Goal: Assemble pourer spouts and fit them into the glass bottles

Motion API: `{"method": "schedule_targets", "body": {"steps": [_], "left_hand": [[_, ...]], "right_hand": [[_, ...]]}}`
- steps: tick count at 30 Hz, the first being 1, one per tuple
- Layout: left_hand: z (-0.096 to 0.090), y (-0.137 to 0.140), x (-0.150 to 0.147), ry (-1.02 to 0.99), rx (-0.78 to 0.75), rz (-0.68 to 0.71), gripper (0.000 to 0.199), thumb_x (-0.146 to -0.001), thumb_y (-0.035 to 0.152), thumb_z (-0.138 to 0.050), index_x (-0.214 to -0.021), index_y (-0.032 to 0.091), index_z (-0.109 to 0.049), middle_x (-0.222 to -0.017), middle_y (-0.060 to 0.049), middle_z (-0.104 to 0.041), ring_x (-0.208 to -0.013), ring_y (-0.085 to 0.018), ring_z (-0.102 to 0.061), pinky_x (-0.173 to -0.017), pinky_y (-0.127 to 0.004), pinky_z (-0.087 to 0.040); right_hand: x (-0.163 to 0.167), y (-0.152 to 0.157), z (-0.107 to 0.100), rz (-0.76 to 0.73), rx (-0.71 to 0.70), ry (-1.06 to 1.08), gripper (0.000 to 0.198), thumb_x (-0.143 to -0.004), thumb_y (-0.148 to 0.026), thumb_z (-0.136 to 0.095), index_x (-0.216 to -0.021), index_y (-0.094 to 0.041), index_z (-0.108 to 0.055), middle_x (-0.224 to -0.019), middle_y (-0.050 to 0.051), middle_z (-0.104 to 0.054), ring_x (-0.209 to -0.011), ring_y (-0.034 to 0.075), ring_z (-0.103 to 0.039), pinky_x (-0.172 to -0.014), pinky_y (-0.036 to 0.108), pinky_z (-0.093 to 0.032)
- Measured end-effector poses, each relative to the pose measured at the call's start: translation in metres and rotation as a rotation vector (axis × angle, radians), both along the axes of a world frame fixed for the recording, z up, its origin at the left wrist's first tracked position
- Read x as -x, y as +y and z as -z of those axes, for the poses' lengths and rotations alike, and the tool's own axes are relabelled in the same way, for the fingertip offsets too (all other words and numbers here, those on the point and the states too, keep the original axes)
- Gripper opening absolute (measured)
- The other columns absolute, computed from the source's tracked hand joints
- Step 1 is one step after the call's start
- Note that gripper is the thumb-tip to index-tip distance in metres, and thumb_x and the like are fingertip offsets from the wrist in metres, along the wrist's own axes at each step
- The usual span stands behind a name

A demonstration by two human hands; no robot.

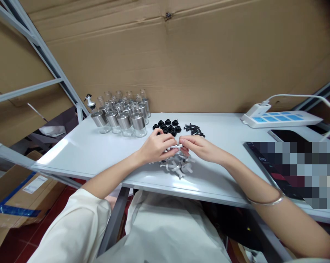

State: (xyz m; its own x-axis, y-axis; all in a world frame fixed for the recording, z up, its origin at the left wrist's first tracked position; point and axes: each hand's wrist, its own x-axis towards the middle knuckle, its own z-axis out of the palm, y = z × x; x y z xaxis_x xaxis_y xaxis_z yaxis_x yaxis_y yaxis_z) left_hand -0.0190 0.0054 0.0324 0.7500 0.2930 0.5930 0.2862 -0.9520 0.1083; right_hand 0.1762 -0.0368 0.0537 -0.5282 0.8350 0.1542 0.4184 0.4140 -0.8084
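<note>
Above the middle of the white table, my left hand [156, 147] is closed on a white plastic pourer spout [174, 147]. The fingers of my right hand [201, 148] pinch together at the spout's right end; whether they hold a second small part is hidden. Just below both hands lies a pile of white and translucent spout parts [178, 167]. Beyond my fingers sit several black round stoppers [168, 122], with a loose heap of small black levers [192, 128] to their right.
Several glass bottles with steel sleeves [123, 120] stand at the back left; one carries a white pourer [89, 100] with a black lever. On the right are a power strip [280, 118] with a plugged-in charger, a phone [288, 135] and a tablet [259, 160]. Cardboard [181, 65] walls the back.
</note>
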Motion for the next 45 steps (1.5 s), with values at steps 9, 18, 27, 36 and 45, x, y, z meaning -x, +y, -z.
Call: {"method": "schedule_targets", "body": {"steps": [9,18,27,36,45], "left_hand": [[0.0,-0.001,0.0,-0.069,-0.065,-0.043,0.018,-0.089,0.032,-0.047,-0.085,0.02,-0.059,-0.091,-0.004,-0.069,-0.079,-0.014,-0.061,-0.08,-0.034,-0.03],[0.0,-0.004,-0.003,-0.042,-0.099,-0.064,0.021,-0.092,0.031,-0.041,-0.089,0.018,-0.058,-0.092,-0.005,-0.071,-0.08,-0.015,-0.062,-0.085,-0.036,-0.031],[-0.002,0.0,0.003,-0.105,-0.231,-0.103,0.017,-0.092,0.027,-0.043,-0.094,0.019,-0.058,-0.101,-0.006,-0.07,-0.086,-0.014,-0.063,-0.084,-0.034,-0.03],[0.003,0.007,0.004,-0.167,-0.245,-0.095,0.013,-0.091,0.027,-0.047,-0.094,0.018,-0.057,-0.095,-0.005,-0.07,-0.085,-0.014,-0.064,-0.083,-0.033,-0.034],[0.003,0.005,0.003,-0.173,-0.291,-0.076,0.012,-0.091,0.026,-0.047,-0.093,0.017,-0.056,-0.092,-0.004,-0.071,-0.083,-0.012,-0.065,-0.082,-0.032,-0.037]], "right_hand": [[0.002,0.001,0.007,0.059,0.086,0.106,0.043,-0.089,-0.047,-0.036,-0.055,-0.022,-0.03,-0.048,-0.006,-0.033,-0.045,0.008,-0.029,-0.047,0.023,-0.028],[0.001,0.0,0.001,0.081,0.006,0.061,0.042,-0.089,-0.04,-0.037,-0.052,-0.021,-0.032,-0.047,-0.005,-0.038,-0.046,0.007,-0.033,-0.048,0.022,-0.029],[-0.007,0.007,0.003,0.144,0.142,0.145,0.047,-0.086,-0.05,-0.044,-0.05,-0.021,-0.03,-0.043,-0.006,-0.034,-0.042,0.007,-0.032,-0.048,0.025,-0.031],[-0.047,0.025,-0.002,0.354,0.065,0.224,0.035,-0.066,-0.05,-0.069,-0.073,-0.018,-0.061,-0.065,0.001,-0.06,-0.062,0.013,-0.055,-0.065,0.029,-0.045],[-0.064,0.034,0.009,0.438,-0.116,-0.381,0.02,-0.081,-0.032,-0.047,-0.073,-0.02,-0.06,-0.067,0.002,-0.066,-0.062,0.016,-0.06,-0.067,0.029,-0.044]]}}
